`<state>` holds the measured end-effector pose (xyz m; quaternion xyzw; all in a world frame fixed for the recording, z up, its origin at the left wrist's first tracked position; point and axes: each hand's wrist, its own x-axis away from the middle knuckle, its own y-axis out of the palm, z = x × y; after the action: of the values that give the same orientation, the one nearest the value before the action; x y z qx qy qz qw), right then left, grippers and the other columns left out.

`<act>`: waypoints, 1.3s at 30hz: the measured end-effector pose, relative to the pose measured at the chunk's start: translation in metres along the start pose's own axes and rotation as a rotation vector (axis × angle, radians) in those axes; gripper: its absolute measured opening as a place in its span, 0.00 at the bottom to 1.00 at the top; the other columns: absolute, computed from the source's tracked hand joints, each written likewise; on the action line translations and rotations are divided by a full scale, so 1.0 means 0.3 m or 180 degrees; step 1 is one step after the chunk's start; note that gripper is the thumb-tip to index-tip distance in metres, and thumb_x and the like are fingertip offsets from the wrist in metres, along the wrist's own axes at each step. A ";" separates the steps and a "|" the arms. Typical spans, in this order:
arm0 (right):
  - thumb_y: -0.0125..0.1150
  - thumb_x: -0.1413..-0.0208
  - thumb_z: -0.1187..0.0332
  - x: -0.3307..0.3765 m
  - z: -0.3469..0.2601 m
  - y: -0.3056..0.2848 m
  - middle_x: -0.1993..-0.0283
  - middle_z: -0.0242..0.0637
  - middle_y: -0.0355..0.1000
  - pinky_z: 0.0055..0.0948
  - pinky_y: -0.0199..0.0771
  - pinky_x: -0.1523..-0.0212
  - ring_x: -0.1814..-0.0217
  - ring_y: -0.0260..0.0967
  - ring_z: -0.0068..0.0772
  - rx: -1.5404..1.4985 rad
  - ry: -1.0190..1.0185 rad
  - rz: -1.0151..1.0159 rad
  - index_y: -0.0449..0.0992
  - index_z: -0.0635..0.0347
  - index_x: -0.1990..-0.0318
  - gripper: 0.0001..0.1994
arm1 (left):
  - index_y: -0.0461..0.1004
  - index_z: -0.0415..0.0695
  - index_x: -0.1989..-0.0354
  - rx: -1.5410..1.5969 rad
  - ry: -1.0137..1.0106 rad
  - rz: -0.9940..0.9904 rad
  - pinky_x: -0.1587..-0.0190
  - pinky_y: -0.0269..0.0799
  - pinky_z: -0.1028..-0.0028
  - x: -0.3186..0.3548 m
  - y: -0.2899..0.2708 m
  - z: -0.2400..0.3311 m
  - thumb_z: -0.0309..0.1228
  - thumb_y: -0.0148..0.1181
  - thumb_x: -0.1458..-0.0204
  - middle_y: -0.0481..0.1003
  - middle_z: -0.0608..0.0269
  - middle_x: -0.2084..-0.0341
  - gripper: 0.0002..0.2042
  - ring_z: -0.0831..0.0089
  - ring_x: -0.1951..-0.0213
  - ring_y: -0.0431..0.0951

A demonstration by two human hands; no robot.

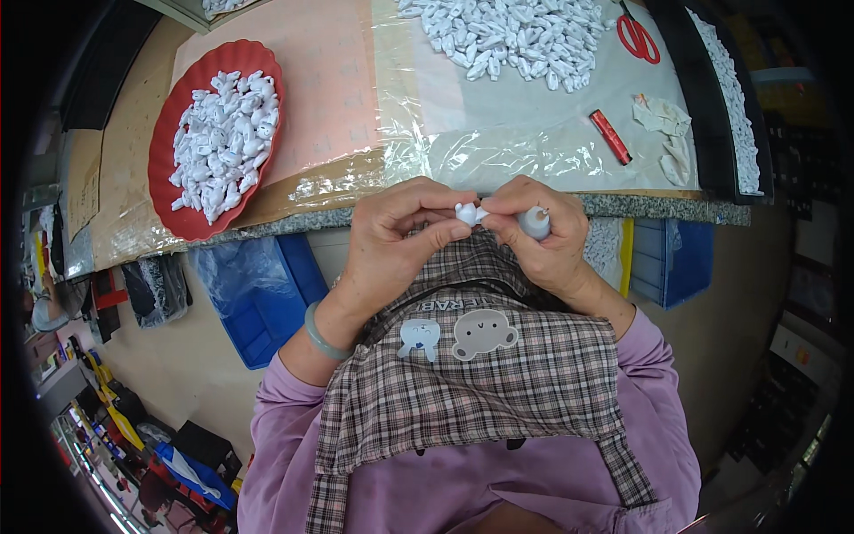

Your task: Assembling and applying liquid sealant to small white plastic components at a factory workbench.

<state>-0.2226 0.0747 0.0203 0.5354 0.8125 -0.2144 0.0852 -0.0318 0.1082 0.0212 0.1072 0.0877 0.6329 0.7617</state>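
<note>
Close in front of my apron, just off the table's near edge, both hands meet. My left hand (400, 222) pinches a small white plastic figure (466, 214) between thumb and fingers. The right hand (544, 240) is curled round a small pale squeeze bottle (535, 222) with a narrow tip. Its thumb and index fingertip also pinch at the figure's right side, where a small white piece shows; whether that piece is joined to the figure, I cannot tell.
A red scalloped plate (160, 178) heaped with white figures stands left. On the covered table (294, 89) lie a pile of white pieces (507, 40), red-handled scissors (638, 40), a red tube-like object (610, 138) and crumpled tissue (663, 116). Blue bins (253, 329) sit below.
</note>
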 end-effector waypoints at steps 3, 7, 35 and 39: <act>0.63 0.52 0.81 0.015 0.006 0.008 0.71 0.40 0.74 0.18 0.66 0.78 0.78 0.69 0.21 -0.0028 0.0004 0.0045 0.75 0.65 0.65 0.06 | 0.76 0.33 0.57 -0.0127 0.0074 -0.0018 0.55 0.76 0.78 0.003 0.000 -0.009 0.15 0.61 0.53 0.75 0.57 0.63 0.13 0.73 0.60 0.77; 0.63 0.52 0.82 0.032 0.016 0.012 0.70 0.41 0.74 0.18 0.67 0.78 0.78 0.69 0.22 -0.0152 0.0062 0.0083 0.75 0.65 0.65 0.07 | 0.75 0.31 0.57 -0.0350 0.0072 -0.0085 0.55 0.76 0.77 0.006 -0.001 -0.009 0.13 0.61 0.54 0.75 0.54 0.62 0.14 0.71 0.59 0.77; 0.69 0.58 0.79 0.038 0.001 -0.012 0.70 0.41 0.75 0.26 0.73 0.76 0.74 0.74 0.36 0.0962 -0.1350 0.0101 0.73 0.61 0.60 0.16 | 0.78 0.39 0.58 -0.0478 0.0646 -0.0136 0.57 0.74 0.76 -0.001 0.026 -0.035 0.18 0.64 0.55 0.78 0.57 0.61 0.14 0.71 0.59 0.78; 0.70 0.57 0.78 0.050 0.003 -0.002 0.70 0.41 0.75 0.26 0.73 0.76 0.73 0.75 0.35 0.0926 -0.1238 0.0213 0.73 0.61 0.61 0.15 | 0.78 0.39 0.60 -0.0580 0.0750 -0.0070 0.57 0.74 0.74 0.002 0.028 -0.043 0.19 0.65 0.56 0.78 0.56 0.62 0.13 0.68 0.59 0.78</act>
<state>-0.2293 0.0868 0.0141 0.5173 0.7232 -0.4253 0.1691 -0.0431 0.1109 0.0110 -0.0384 0.1198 0.6381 0.7596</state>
